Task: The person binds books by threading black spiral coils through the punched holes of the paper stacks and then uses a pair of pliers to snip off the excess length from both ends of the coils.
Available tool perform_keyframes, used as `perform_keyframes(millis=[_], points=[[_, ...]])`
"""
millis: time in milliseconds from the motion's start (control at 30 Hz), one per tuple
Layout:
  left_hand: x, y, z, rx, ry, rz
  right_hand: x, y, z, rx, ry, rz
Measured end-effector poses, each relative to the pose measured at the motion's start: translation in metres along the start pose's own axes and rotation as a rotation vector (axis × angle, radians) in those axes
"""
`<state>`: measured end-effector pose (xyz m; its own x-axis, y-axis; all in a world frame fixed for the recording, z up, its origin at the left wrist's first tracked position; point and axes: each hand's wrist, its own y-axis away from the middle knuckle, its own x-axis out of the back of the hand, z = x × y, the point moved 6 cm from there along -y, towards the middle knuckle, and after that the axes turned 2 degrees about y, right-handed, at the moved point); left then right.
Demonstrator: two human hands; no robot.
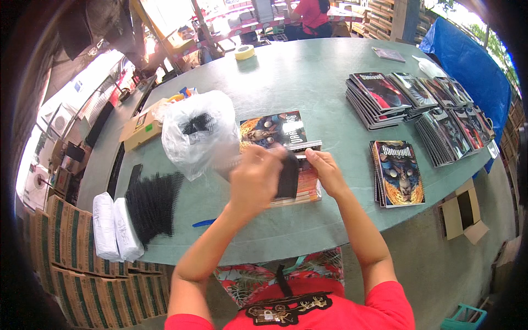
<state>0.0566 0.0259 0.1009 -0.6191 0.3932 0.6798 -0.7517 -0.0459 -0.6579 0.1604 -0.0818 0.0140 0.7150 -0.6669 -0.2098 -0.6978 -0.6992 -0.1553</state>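
Right hand [328, 170] clamps a book [304, 146], likely steadying it; left hand [256, 177] is too blurred to tell its grip; black coils [154, 203] lie within reach.

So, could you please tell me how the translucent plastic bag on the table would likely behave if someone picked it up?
The translucent plastic bag would probably be floppy, since its thin sides look crumpled. It may feel light for its size, as only some black material shows inside, though much is hidden. That could shift, as nothing rigid seems to hold it.

Bag [190, 144] left of books [275, 130]
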Motion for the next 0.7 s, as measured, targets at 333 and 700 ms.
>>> perform_keyframes(millis=[333,700], points=[[-0.067,0.070,0.020,-0.064,0.144,-0.238,0.000,-0.003,-0.003,0.158,0.310,0.013],[-0.025,-0.003,0.002,-0.050,-0.007,-0.184,0.010,0.008,0.006,0.110,0.367,0.115]])
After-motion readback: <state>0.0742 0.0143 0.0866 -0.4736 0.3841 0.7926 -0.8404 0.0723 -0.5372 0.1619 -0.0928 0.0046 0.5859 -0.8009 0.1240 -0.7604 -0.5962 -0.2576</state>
